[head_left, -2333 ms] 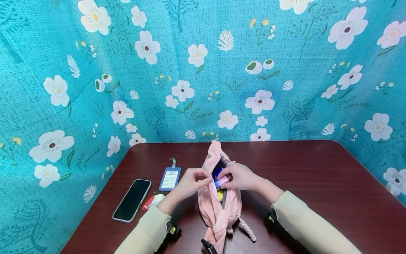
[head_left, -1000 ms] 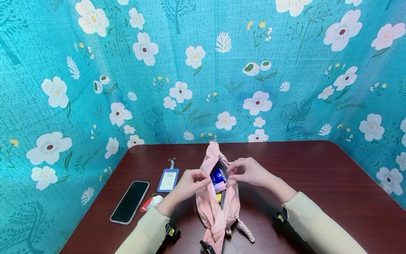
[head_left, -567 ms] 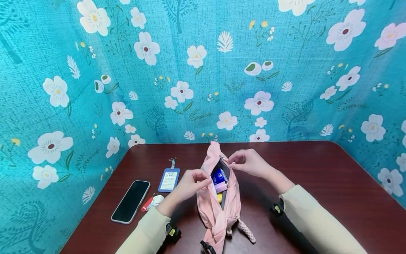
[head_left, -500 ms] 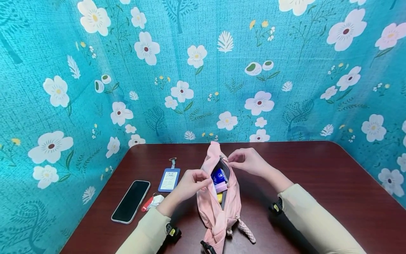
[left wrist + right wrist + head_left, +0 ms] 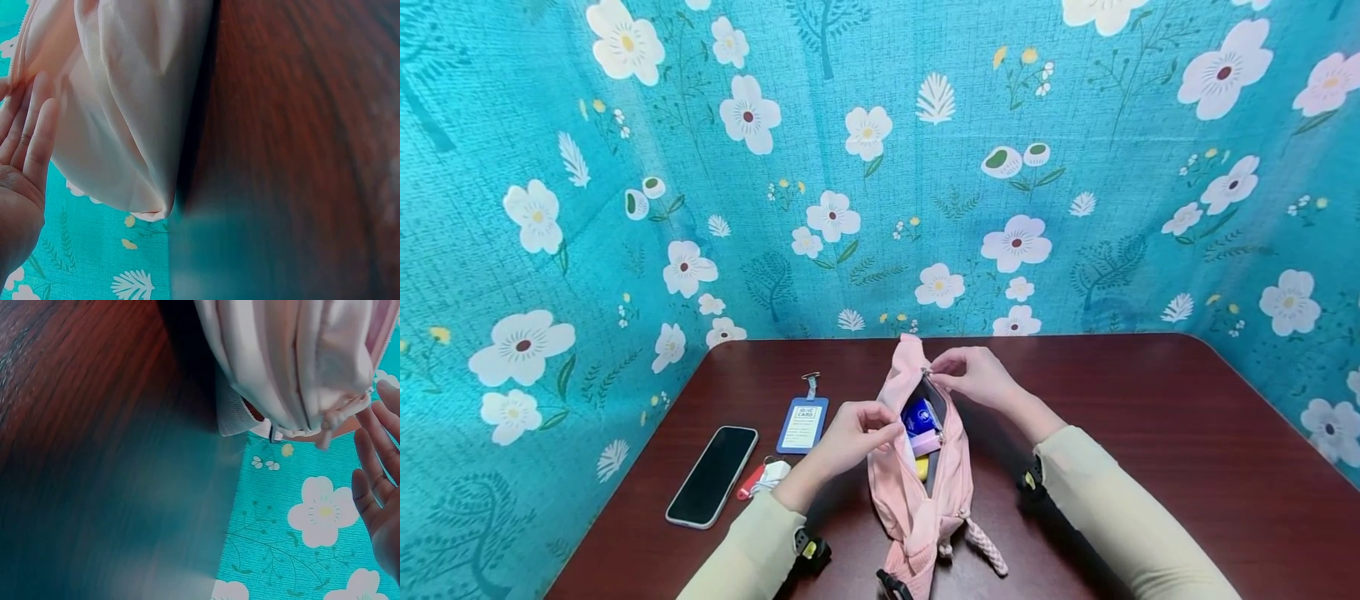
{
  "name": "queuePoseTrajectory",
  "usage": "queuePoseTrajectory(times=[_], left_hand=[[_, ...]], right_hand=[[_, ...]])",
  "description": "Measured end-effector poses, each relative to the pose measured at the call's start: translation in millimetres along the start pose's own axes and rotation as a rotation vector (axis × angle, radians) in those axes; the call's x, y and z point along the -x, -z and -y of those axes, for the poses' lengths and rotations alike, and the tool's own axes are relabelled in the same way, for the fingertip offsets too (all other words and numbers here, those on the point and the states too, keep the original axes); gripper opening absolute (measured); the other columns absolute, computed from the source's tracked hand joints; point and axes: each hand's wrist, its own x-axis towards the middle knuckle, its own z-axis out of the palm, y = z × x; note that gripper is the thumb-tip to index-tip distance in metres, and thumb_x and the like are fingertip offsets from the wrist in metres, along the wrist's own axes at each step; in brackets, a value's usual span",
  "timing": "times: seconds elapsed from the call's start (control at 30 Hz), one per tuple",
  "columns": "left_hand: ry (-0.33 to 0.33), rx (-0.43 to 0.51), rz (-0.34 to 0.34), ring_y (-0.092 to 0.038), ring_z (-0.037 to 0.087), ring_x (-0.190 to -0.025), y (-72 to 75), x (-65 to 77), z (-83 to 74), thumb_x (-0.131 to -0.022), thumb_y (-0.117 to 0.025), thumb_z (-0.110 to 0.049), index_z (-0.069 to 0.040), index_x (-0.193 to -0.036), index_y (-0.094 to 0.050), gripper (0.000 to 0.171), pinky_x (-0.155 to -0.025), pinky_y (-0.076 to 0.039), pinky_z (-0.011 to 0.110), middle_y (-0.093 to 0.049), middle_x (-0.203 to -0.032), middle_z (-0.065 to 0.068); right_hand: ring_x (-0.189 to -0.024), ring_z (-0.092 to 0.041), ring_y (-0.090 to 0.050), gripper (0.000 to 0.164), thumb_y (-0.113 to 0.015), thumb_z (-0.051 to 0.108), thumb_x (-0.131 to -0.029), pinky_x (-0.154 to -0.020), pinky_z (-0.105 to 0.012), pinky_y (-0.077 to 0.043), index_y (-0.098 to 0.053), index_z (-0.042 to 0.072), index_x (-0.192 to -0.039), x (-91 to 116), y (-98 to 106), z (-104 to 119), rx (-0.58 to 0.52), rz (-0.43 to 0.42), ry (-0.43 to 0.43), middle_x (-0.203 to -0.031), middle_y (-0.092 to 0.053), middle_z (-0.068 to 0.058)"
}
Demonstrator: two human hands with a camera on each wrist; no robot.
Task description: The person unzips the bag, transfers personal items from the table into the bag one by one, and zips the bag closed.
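Observation:
A pink sling bag point(image 5: 955, 479) lies lengthwise on the table, its zipped mouth gaping. Inside show a blue packet point(image 5: 917, 416), a lilac item point(image 5: 926, 442) and part of something yellow point(image 5: 922, 468). My left hand point(image 5: 856, 435) pinches the left edge of the mouth between thumb and fingers; the left wrist view shows its fingers along the cloth point(image 5: 119, 112). At the far end of the mouth, my right hand point(image 5: 976, 379) pinches the zipper pull point(image 5: 927, 372). The right wrist view has its fingertips right at that end, the pull itself hidden there.
Left of the bag lie a phone point(image 5: 712, 477), a blue-framed ID card point(image 5: 802, 425) with a clip, and a white charger point(image 5: 771, 477) beside a red tag point(image 5: 750, 483). A braided cord point(image 5: 985, 546) and black buckle point(image 5: 893, 585) trail toward the near edge. A floral curtain point(image 5: 880, 208) hangs behind.
My right hand has left the lilac item inside the bag, moved along the right edge of the mouth and come to the zipper's far end. The left hand keeps its hold.

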Motion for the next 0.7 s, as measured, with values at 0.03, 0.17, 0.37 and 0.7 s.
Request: queuePoseTrajectory(times=[0.03,0.17,0.37,0.7], left_hand=[[-0.001,-0.002,0.000,-0.061,0.040,-0.072,0.0,0.1,0.4,-0.091,-0.065,-0.003,0.006,-0.094,-0.069,0.010,-0.065,-0.055,0.048,-0.066,-0.079,0.007],[-0.009,-0.005,0.004,-0.060,0.043,-0.072,0.1,0.1,2.0,-0.091,-0.065,-0.003,0.006,-0.095,-0.069,0.011,-0.065,-0.054,0.052,-0.066,-0.078,0.006],[-0.012,-0.012,0.010,-0.061,0.041,-0.073,0.4,0.0,2.5,-0.092,-0.065,-0.004,0.005,-0.095,-0.070,0.011,-0.066,-0.054,0.053,-0.067,-0.080,0.006],[-0.015,-0.048,0.004,-0.060,0.022,-0.072,1.3,0.9,1.0,-0.091,-0.066,-0.006,0.004,-0.095,-0.071,0.011,-0.063,-0.053,0.028,-0.068,-0.081,0.007]], right_hand=[[-0.071,-0.010,-0.063,0.015,-0.078,0.017,-0.083,-0.063,-0.029,-0.051,-0.075,0.010,-0.096,-0.3,-1.1,-1.1,0.005,0.001,-0.001,-0.082,-0.070,0.005],[-0.070,-0.010,-0.060,0.016,-0.078,0.021,-0.083,-0.064,-0.029,-0.050,-0.075,0.012,-0.096,-1.1,-5.8,-4.4,0.027,0.004,-0.005,-0.080,-0.068,0.007],[-0.066,-0.009,-0.057,0.013,-0.080,0.022,-0.080,-0.063,-0.030,-0.048,-0.075,0.016,-0.090,-1.7,-11.1,-5.2,0.068,-0.006,-0.015,-0.075,-0.063,0.010],[-0.062,-0.008,-0.054,0.007,-0.079,0.020,-0.081,-0.058,-0.029,-0.045,-0.076,0.018,-0.087,-1.9,-13.4,-6.2,0.107,-0.045,0.018,-0.070,-0.060,0.012]])
